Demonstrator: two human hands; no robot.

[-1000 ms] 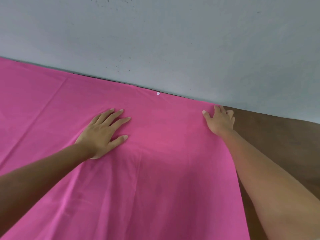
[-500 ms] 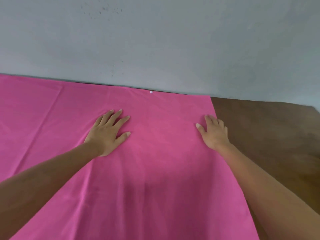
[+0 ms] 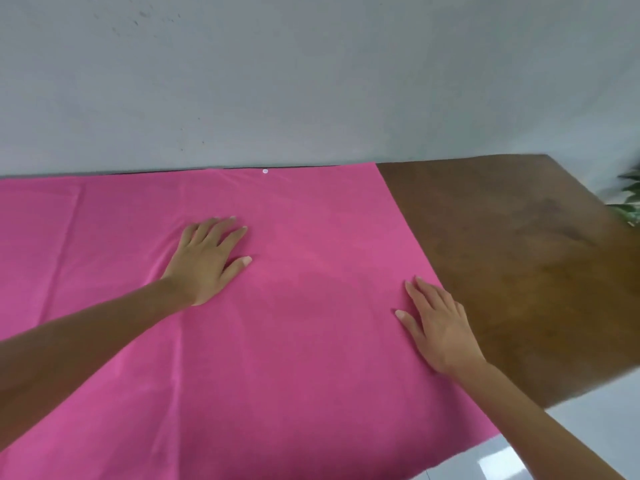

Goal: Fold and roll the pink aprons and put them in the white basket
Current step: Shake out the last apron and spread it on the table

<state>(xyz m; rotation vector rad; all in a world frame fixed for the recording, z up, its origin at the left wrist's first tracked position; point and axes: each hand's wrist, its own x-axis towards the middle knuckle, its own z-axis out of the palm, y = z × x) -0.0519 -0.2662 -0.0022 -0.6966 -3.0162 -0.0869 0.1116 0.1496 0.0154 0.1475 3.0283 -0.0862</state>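
Observation:
A pink apron [image 3: 304,358] lies spread flat over the brown wooden table [image 3: 512,271], covering its left and middle. A small white button [image 3: 265,171] sits at the apron's far edge by the wall. My left hand [image 3: 207,259] rests palm down on the cloth near its middle, fingers straight. My right hand [image 3: 438,323] presses flat on the cloth along its right edge, fingers straight. The white basket is out of view.
A grey wall [image 3: 311,81] runs along the table's far side. Bare table wood shows to the right of the apron. Green plant leaves [image 3: 632,199] poke in at the right edge. Pale floor [image 3: 588,420] shows past the table's near right corner.
My right hand has slid back toward me along the apron's right edge from the far corner. My left hand has stayed in place. The view has swung right.

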